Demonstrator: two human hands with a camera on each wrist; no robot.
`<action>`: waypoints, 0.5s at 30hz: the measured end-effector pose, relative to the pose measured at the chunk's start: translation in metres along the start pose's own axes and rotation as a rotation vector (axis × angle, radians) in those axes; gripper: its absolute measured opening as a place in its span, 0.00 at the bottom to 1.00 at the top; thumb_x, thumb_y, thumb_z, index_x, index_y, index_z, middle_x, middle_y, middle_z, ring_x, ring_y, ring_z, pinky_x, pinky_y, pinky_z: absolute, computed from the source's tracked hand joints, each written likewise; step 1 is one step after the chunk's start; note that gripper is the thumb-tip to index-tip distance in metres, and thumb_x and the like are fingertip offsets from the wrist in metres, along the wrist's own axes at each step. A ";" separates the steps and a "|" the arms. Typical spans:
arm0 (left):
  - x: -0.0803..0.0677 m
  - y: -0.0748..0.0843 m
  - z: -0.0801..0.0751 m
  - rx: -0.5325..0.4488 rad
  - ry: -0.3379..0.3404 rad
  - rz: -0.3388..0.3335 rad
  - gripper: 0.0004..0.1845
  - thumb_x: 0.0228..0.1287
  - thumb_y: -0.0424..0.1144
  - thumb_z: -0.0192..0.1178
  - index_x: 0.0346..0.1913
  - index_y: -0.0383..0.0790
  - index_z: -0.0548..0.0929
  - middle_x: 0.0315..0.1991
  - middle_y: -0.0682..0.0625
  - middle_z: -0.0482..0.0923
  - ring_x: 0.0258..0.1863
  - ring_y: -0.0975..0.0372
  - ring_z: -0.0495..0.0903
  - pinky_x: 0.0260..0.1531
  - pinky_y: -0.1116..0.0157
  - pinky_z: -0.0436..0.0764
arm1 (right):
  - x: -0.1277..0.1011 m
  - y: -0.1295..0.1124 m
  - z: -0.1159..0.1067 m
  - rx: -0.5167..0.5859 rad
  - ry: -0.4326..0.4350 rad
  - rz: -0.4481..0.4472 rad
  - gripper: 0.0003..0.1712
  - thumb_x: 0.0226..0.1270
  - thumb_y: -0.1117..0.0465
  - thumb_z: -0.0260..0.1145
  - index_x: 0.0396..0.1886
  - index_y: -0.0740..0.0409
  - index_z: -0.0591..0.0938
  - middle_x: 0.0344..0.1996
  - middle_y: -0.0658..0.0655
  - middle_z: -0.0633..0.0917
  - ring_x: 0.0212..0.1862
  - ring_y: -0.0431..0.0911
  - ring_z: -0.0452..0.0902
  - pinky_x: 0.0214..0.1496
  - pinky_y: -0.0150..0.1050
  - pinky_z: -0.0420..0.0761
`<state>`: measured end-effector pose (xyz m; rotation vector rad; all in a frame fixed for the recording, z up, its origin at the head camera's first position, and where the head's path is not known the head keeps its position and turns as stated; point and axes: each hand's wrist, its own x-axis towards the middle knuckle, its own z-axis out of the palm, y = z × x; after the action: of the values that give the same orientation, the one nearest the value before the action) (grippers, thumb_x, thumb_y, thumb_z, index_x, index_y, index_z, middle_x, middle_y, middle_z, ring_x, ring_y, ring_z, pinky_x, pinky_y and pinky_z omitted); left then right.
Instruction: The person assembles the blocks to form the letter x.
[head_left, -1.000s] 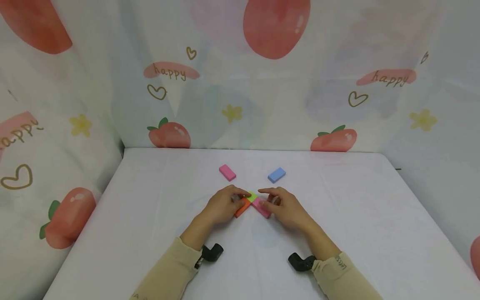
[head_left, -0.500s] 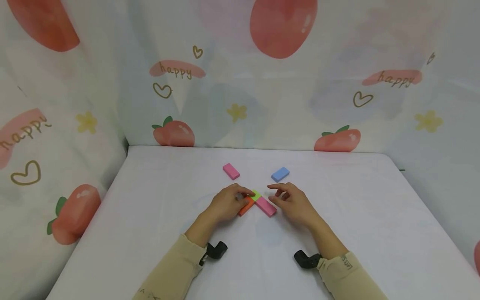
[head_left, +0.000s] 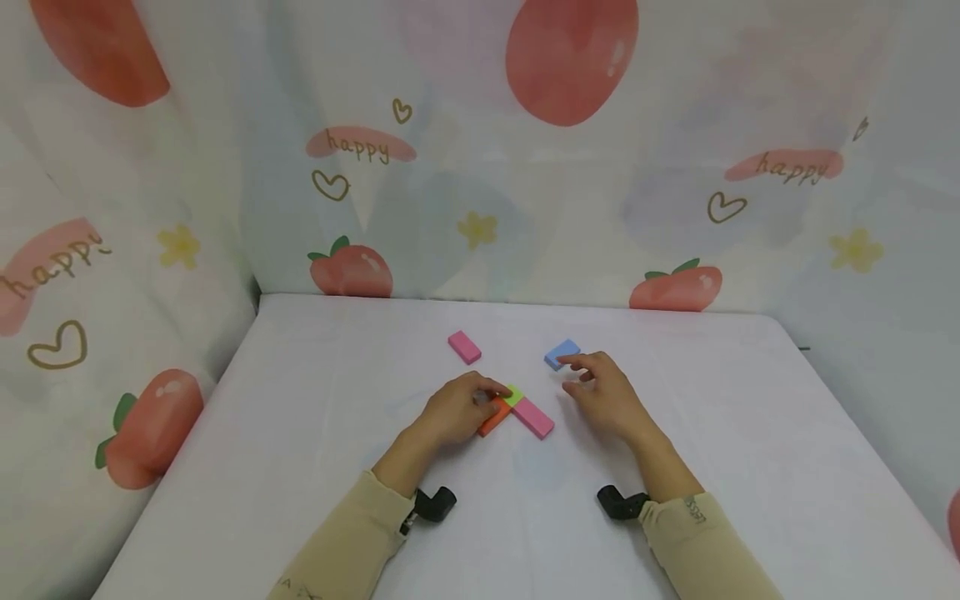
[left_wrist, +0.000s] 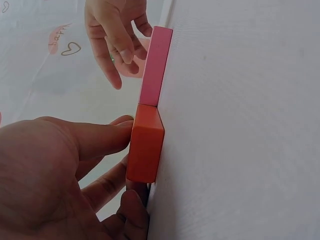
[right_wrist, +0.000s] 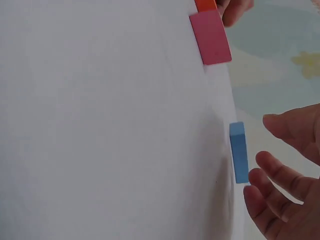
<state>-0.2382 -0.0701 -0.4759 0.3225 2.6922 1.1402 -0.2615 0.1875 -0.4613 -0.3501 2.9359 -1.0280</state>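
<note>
An orange block (head_left: 495, 415), a small green block (head_left: 513, 393) and a pink block (head_left: 534, 417) lie joined together mid-table. My left hand (head_left: 482, 400) pinches the orange block (left_wrist: 145, 150) between thumb and fingers. The pink block (left_wrist: 155, 67) butts against the orange block's far end. My right hand (head_left: 574, 373) hovers open just right of a blue block (head_left: 560, 352). In the right wrist view its relaxed fingertips (right_wrist: 260, 177) sit beside the blue block (right_wrist: 239, 151), and I cannot tell whether they touch it. A second pink block (head_left: 464, 347) lies alone at the back left.
The white table (head_left: 300, 433) is walled on three sides by a strawberry-print curtain (head_left: 480, 208). Black wrist cameras (head_left: 435, 504) sit on both forearms. Bare cloth lies to the left, right and front of the blocks.
My right hand has left the pink block in the cluster and moved back and right to the blue block. My left hand has stayed on the orange block.
</note>
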 end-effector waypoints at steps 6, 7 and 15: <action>0.000 -0.002 -0.001 -0.008 -0.002 -0.001 0.12 0.66 0.44 0.61 0.49 0.66 0.84 0.48 0.61 0.78 0.38 0.64 0.73 0.34 0.66 0.71 | 0.016 0.007 -0.008 -0.074 0.007 -0.020 0.24 0.67 0.62 0.63 0.63 0.51 0.76 0.59 0.63 0.72 0.56 0.58 0.71 0.57 0.55 0.71; 0.000 -0.002 0.000 -0.004 0.002 0.003 0.12 0.66 0.44 0.61 0.49 0.66 0.84 0.47 0.61 0.78 0.37 0.64 0.73 0.34 0.66 0.71 | 0.019 0.008 -0.010 -0.083 0.004 -0.023 0.24 0.67 0.63 0.63 0.63 0.51 0.76 0.60 0.63 0.72 0.57 0.59 0.70 0.57 0.56 0.71; 0.002 -0.003 0.002 0.025 0.016 0.016 0.12 0.66 0.45 0.61 0.48 0.66 0.83 0.47 0.62 0.78 0.35 0.64 0.72 0.32 0.66 0.70 | 0.032 0.011 -0.015 -0.123 -0.051 -0.040 0.25 0.65 0.67 0.61 0.63 0.54 0.75 0.66 0.66 0.68 0.65 0.66 0.60 0.66 0.62 0.62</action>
<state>-0.2398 -0.0710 -0.4796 0.3405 2.7250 1.1187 -0.2965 0.1980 -0.4545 -0.4331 2.9647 -0.8313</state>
